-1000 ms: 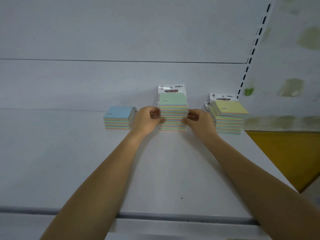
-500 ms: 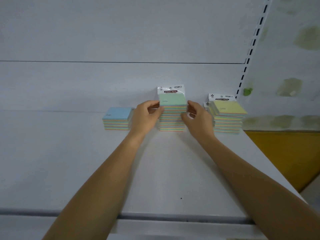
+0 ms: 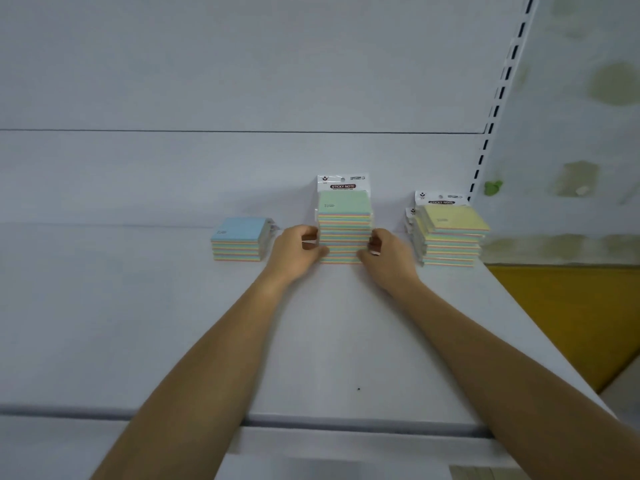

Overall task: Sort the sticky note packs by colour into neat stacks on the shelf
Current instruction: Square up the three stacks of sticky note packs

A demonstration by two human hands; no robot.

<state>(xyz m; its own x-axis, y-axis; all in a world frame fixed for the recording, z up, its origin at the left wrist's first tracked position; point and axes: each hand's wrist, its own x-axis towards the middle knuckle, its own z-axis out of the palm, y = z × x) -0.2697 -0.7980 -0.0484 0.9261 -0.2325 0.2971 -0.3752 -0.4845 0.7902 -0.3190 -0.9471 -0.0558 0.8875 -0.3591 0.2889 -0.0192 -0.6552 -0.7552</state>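
While near green stack (image 3: 344,204) — yellow stack (image 3: 450,233)

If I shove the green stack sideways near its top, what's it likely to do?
Probably shear or topple: the green stack is the tallest and built of loose packs. The top pack's plastic wrapper suggests layers may slip. Gripped low on both sides, as the left hand and right hand do, it should slide as one.
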